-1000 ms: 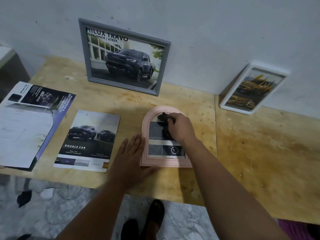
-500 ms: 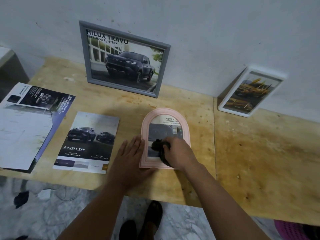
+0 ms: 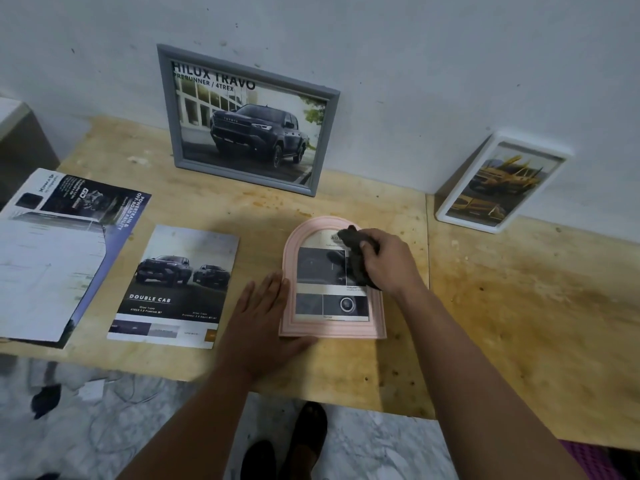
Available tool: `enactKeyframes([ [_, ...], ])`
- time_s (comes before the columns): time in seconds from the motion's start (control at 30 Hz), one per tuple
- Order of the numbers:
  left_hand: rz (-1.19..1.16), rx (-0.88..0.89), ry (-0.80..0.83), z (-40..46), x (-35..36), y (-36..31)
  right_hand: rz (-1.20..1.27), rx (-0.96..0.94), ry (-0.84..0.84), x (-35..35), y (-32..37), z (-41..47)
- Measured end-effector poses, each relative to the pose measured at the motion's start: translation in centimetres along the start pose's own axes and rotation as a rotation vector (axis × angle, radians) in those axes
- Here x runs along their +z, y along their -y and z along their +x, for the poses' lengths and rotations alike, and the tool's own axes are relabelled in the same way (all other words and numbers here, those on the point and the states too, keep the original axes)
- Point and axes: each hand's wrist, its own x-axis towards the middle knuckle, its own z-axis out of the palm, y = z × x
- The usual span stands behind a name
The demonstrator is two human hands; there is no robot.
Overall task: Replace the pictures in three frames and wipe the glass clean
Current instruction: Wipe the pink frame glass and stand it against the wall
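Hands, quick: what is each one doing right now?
Left hand: open, flat on the table, touching the pink arched frame.
Right hand: grips a dark cloth on the frame's glass.

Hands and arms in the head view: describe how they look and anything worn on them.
Both hands, left and right, are bare: no gloves, and no rings, watch or bracelet visible. Both forearms are bare up to the picture's lower edge, with no sleeve in view. No markings show on them.
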Motion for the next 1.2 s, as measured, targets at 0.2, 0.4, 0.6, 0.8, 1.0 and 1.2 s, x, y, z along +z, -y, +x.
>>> enactKeyframes([
  [0.2,0.0,-0.014,0.001,0.0,-0.2,-0.3,-0.063,0.019,-0.025,2.4,-0.4,-0.9],
  [0.4,0.013,-0.014,0.033,0.1,-0.3,-0.2,0.101,0.139,-0.059,2.9,-1.5,-2.6],
  [0.6,0.018,-0.007,0.019,0.0,-0.3,-0.2,0.151,0.244,0.015,2.3,-1.8,-3.9],
  [0.8,0.008,-0.001,0.016,0.0,-0.3,-0.2,0.146,0.31,0.252,-0.7,-0.8,-3.1],
  [1.0,0.009,-0.005,0.039,0.1,-0.6,-0.2,0.046,0.007,-0.056,-1.2,0.0,-0.5],
  [1.2,0.02,-0.006,0.048,0.0,-0.5,-0.2,-0.637,-0.19,0.128,3.1,-0.5,-2.3],
])
